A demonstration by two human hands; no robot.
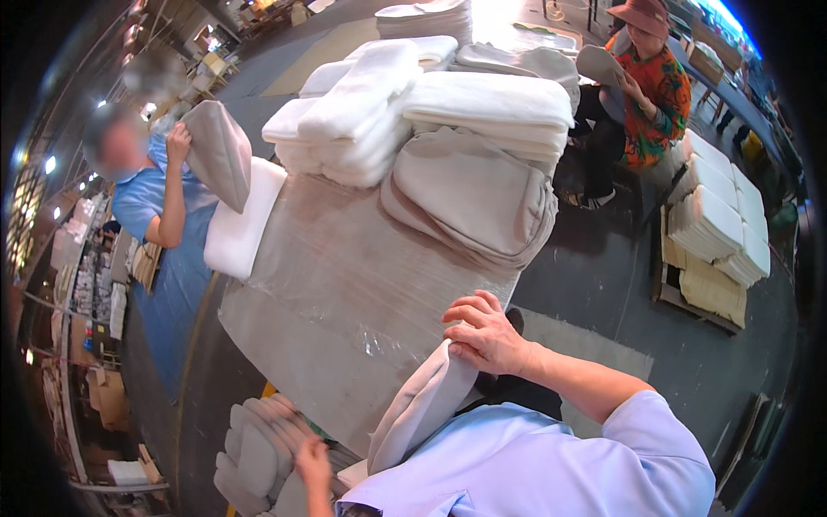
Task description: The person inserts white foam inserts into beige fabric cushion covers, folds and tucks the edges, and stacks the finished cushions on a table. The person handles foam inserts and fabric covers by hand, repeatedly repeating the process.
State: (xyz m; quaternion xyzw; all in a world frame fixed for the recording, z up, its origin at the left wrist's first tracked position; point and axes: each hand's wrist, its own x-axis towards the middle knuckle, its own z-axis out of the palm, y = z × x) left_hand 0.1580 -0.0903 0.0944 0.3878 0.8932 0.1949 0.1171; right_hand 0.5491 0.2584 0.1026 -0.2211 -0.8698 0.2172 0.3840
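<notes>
My right hand (pixel 487 334) grips the upper end of a grey cushion cover (pixel 419 398), which stands on edge at the table's near side, against my front. Thumb and fingers are closed at its top corner. Lower down, my left hand (pixel 314 463) is beside a stack of folded grey pieces (pixel 258 448) below the table edge. Motion smears its fingers, so their grip cannot be made out. Further up the table (pixel 301 293) lies a pile of grey covers (pixel 474 194). Behind it are stacks of thick white padding (pixel 487 95).
At the left, a person in blue (pixel 142 189) lifts a grey cover (pixel 218 151) over a white pad (pixel 245 224). A seated person in a patterned top (pixel 655 103) handles another grey piece at the far right. White stacks (pixel 711 202) stand on a pallet (pixel 702 297) to the right.
</notes>
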